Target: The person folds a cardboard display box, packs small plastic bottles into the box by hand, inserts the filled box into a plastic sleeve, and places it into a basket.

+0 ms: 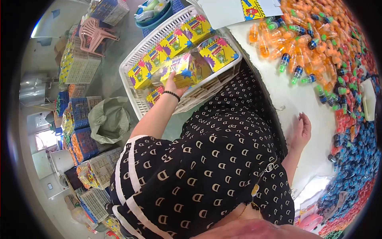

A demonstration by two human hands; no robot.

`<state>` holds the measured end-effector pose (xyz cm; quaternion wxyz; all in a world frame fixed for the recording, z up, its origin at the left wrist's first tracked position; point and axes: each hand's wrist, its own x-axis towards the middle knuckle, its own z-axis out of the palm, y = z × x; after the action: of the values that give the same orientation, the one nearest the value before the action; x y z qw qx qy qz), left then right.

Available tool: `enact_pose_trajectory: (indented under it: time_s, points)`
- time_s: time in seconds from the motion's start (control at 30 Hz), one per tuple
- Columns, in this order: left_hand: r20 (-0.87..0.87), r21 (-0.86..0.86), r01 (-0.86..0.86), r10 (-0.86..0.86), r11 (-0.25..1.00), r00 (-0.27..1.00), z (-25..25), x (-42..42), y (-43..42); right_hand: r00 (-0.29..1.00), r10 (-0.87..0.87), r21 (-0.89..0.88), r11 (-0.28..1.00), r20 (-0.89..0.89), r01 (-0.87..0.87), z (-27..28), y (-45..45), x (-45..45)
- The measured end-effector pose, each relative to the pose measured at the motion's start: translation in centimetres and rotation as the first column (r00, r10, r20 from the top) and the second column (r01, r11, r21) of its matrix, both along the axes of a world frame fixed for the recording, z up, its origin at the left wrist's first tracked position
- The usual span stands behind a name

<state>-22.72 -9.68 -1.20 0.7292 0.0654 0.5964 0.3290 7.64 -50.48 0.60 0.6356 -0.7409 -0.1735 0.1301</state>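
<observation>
My left hand point(176, 84), with a dark beaded bracelet at the wrist, grips a yellow printed box point(180, 71) inside a white plastic crate point(128, 75). Several matching boxes point(218, 53) stand in rows around it, with blue and purple splashes on their sides. Over at the white tabletop point(292, 103), my right hand point(301, 129) rests near the table's edge, its fingers loosely curled and nothing held in them. Closest to it on the table are small bottles with orange contents point(296, 59) and blue or green caps.
Heaps of blue pieces point(352, 153) and red pieces cover the table's far right. White card point(223, 14) lies at the top. On the left are stacked crates point(101, 167), a pale green sack point(109, 119), a pink plastic chair point(93, 36) and a teal basin point(159, 18).
</observation>
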Motion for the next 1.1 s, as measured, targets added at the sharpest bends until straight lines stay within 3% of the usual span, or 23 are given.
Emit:
enact_pose_trajectory:
  time_s: [0.07, 0.17, 0.2, 0.3, 0.33, 0.37, 0.43, 0.5, 0.57, 0.63, 0.73, 0.8, 0.83, 0.9, 0.97, 1.03, 1.1]
  points:
    - [0.003, -0.042, -0.003, 0.003, 0.999, 1.000, -1.5, -0.2, 0.3, 1.000, -0.002, -0.010, 1.000, 0.008, 0.003, 0.0, 0.0, -0.1]
    - [0.016, -0.011, 0.331, -0.331, 0.943, 0.943, -2.2, -0.4, 1.3, 0.999, 0.017, -0.083, 0.996, 0.038, -0.014, 0.1, -0.1, -0.3]
    - [0.022, -0.005, 0.339, -0.339, 0.941, 0.941, -1.7, -0.4, 1.6, 0.999, 0.009, -0.080, 0.997, 0.046, -0.006, 0.0, 0.0, -0.1]
    - [-0.221, -0.057, 0.591, -0.588, 0.804, 0.778, 1.3, -0.6, 1.6, 0.982, 0.050, -0.173, 0.985, 0.180, -0.018, -0.6, 0.1, -0.3]
    - [-0.221, -0.053, 0.600, -0.595, 0.798, 0.773, 2.0, 0.2, 2.0, 0.982, 0.040, -0.171, 0.985, 0.182, -0.008, -0.6, 0.2, -0.3]
    - [-0.329, 0.151, 0.606, -0.539, 0.781, 0.776, 2.4, 1.2, 2.4, 0.982, 0.034, -0.161, 0.987, 0.184, -0.004, -0.5, 0.4, -0.6]
    - [-0.476, 0.535, 0.596, -0.369, 0.599, 0.798, 3.8, 4.7, 3.5, 0.980, 0.010, -0.137, 0.990, 0.199, 0.018, -0.1, 0.7, -0.7]
    - [-0.402, 0.670, 0.613, -0.490, 0.418, 0.773, 7.8, 10.4, 4.3, 0.972, 0.004, -0.162, 0.986, 0.236, 0.036, 0.4, 0.8, -0.7]
    - [-0.329, 0.770, 0.545, -0.526, 0.332, 0.784, 9.3, 16.7, 6.1, 0.959, 0.041, -0.228, 0.973, 0.282, 0.026, 1.1, 1.0, -0.7]
    - [-0.153, 0.734, 0.530, -0.657, 0.425, 0.738, 10.8, 22.9, 7.7, 0.951, 0.023, -0.244, 0.968, 0.309, 0.056, 1.6, 1.1, -0.9]
    - [-0.206, 0.690, 0.584, -0.658, 0.427, 0.724, 8.9, 32.1, 11.9, 0.938, 0.011, -0.285, 0.954, 0.346, 0.094, 2.0, 1.5, -0.9]
    - [-0.604, 0.485, 0.816, -0.555, 0.314, 0.572, 7.2, 37.0, 14.4, 0.931, 0.021, -0.297, 0.950, 0.364, 0.095, 1.6, 1.5, -0.9]
    - [-0.598, 0.495, 0.822, -0.576, 0.281, 0.557, 5.4, 39.1, 15.8, 0.929, 0.019, -0.305, 0.947, 0.369, 0.101, 1.7, 1.3, -1.0]
    - [-0.169, 0.647, 0.582, -0.652, 0.492, 0.739, 2.6, 41.8, 18.5, 0.916, -0.010, -0.298, 0.944, 0.400, 0.140, 2.2, 1.5, -1.5]
    - [-0.359, 0.631, 0.661, -0.603, 0.406, 0.712, 3.0, 42.7, 20.3, 0.894, 0.022, -0.291, 0.949, 0.448, 0.122, 2.5, 1.6, -1.3]
    - [-0.719, 0.680, 0.732, -0.158, 0.039, 0.677, 10.4, 39.4, 15.7, 0.902, 0.014, -0.274, 0.955, 0.432, 0.117, 2.0, 1.2, -1.0]
    - [-0.732, 0.672, 0.723, 0.005, -0.159, 0.681, 15.9, 37.0, 11.4, 0.922, 0.038, -0.243, 0.968, 0.387, 0.062, 1.4, 0.8, -0.8]
